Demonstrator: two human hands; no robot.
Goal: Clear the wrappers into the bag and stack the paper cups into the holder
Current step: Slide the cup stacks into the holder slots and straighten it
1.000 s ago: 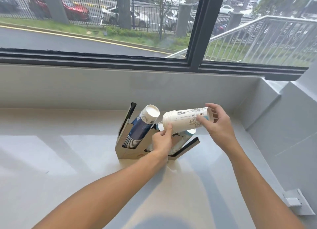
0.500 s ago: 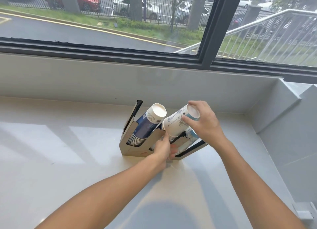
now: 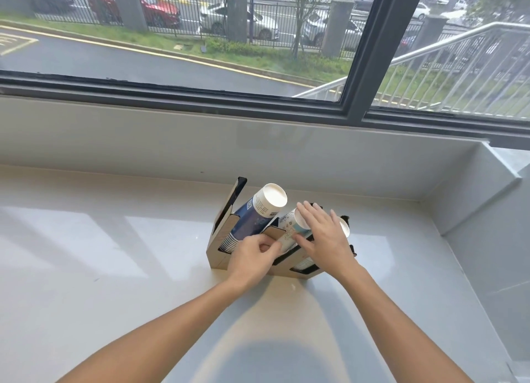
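Observation:
A brown cardboard cup holder [image 3: 216, 256] with black edges stands on the white counter. Its left slot holds a slanted stack of blue cups [image 3: 259, 210], white bottom facing up. The middle slot holds a stack of white printed cups [image 3: 289, 228]. My right hand [image 3: 324, 236] lies flat on that stack's upper end, fingers spread. My left hand [image 3: 252, 253] pinches the holder's front divider. A third cup stack [image 3: 345, 229] peeks out from behind my right hand; most of it is hidden. No wrappers or bag are in view.
The white counter [image 3: 114, 268] runs left and toward me. A low white wall [image 3: 200, 141] and a dark-framed window stand behind the holder. A stepped white ledge [image 3: 473, 199] closes off the right side.
My right hand tipped the white cup stack from level to slanted and slid it down into the middle slot; it now rests flat on it. My left hand dropped to the holder's divider.

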